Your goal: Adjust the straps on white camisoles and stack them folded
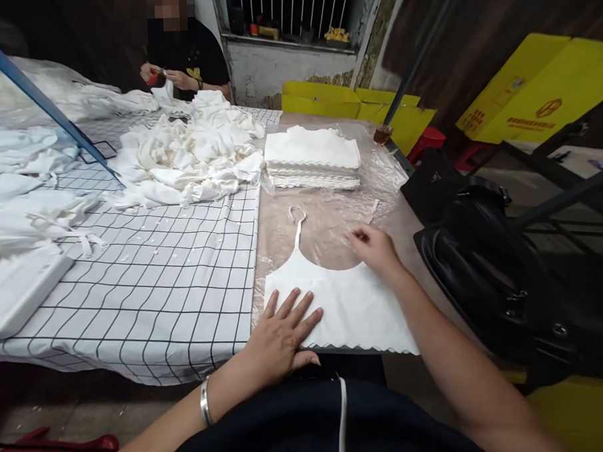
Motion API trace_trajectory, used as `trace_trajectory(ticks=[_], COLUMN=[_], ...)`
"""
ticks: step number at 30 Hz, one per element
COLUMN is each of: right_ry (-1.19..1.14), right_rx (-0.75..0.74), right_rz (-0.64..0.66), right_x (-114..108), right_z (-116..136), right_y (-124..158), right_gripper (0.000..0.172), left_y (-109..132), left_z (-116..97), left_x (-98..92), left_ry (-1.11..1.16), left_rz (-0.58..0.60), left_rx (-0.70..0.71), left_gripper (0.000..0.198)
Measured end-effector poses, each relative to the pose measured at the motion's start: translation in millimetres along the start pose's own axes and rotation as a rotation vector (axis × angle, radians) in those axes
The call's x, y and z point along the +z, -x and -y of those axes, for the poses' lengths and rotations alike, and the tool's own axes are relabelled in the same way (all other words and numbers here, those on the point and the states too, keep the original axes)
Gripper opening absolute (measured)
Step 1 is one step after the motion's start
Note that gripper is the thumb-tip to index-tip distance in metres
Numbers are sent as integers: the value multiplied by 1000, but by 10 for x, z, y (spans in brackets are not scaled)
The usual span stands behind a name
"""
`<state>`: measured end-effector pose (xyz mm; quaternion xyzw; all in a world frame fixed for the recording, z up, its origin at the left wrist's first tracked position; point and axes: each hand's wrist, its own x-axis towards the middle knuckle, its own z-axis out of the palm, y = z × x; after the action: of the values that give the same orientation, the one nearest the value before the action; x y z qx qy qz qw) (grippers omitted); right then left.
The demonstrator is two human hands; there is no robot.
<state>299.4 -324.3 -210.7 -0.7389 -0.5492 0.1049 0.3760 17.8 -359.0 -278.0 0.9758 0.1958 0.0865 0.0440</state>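
A white camisole top (335, 304) with thin straps lies flat at the table's front edge, its scalloped hem toward me. My left hand (286, 326) rests on its left part, fingers spread and palm down. Over the upper right of the top is my right hand (375, 246), fingers curled in and slightly blurred. Whatever these fingers may hold is hidden. One strap (298, 233) stretches away from the top and ends in a loop. The end of the other strap (375, 208) shows just beyond my right hand.
Behind the top stands a stack of folded white garments (311, 155) on plastic sheeting. A heap of white garments (188, 147) covers the checked cloth (184, 278) at left. Black bags (483, 265) sit at right. Across the table, a person (189, 57) handles something red and white cloth.
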Motion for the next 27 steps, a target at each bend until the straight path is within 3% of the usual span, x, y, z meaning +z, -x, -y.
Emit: trace_trajectory(ticks=[5, 8, 10, 13, 19, 23, 27], right_ry=[98, 20, -54, -196, -593, -740, -947], right_rx=[77, 269, 378, 479, 622, 644, 648], right_rz=[165, 346, 397, 425, 424, 414, 422], right_x=[734, 1040, 1120, 1046, 598, 366, 122], right_z=[497, 669, 736, 814, 960, 1017, 1024], right_y=[-971, -1227, -1326, -1476, -1670, -1527, -1261], right_gripper=[21, 27, 28, 24, 25, 22, 19], left_y=[12, -2, -4, 1, -10, -27, -68], left_z=[37, 59, 68, 70, 79, 110, 96], left_x=[21, 49, 72, 93, 52, -5, -190], left_ry=[45, 61, 59, 38, -2, 77, 453], left_rz=[71, 93, 79, 20, -53, -39, -174], left_rx=[22, 33, 44, 69, 78, 83, -33], left_gripper=[77, 69, 65, 62, 60, 60, 50])
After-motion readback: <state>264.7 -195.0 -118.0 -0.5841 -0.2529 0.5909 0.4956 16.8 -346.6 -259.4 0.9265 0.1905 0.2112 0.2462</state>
